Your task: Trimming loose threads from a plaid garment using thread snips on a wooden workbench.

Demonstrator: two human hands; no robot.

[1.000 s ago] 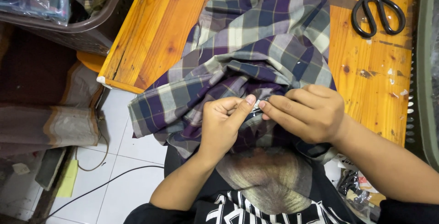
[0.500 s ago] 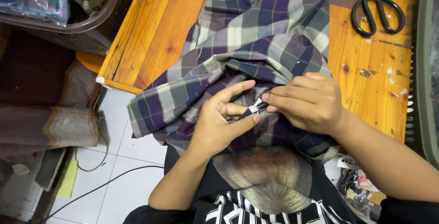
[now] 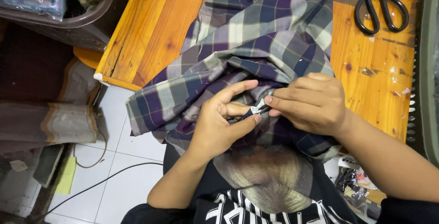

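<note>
A purple, grey and white plaid shirt [image 3: 260,36] lies bunched on the wooden table [image 3: 151,27] and hangs over its near edge into my lap. My left hand [image 3: 222,123] and my right hand [image 3: 311,103] meet at the shirt's lower fold. Between their fingertips they pinch a small pale tag or label [image 3: 259,106] on the cloth. My left index finger is stretched out over the fabric. My right fingers are curled down on the fold.
Black-handled scissors [image 3: 379,7] lie on the table at the upper right. A dark plastic basket [image 3: 68,20] with bagged cloth stands at the upper left. Folded fabric [image 3: 50,123] and a cable [image 3: 105,183] lie on the tiled floor to the left.
My left fingers have opened from a tight pinch, the index finger now stretched out. The small pale tag has come into sight between both hands. The shirt stays put.
</note>
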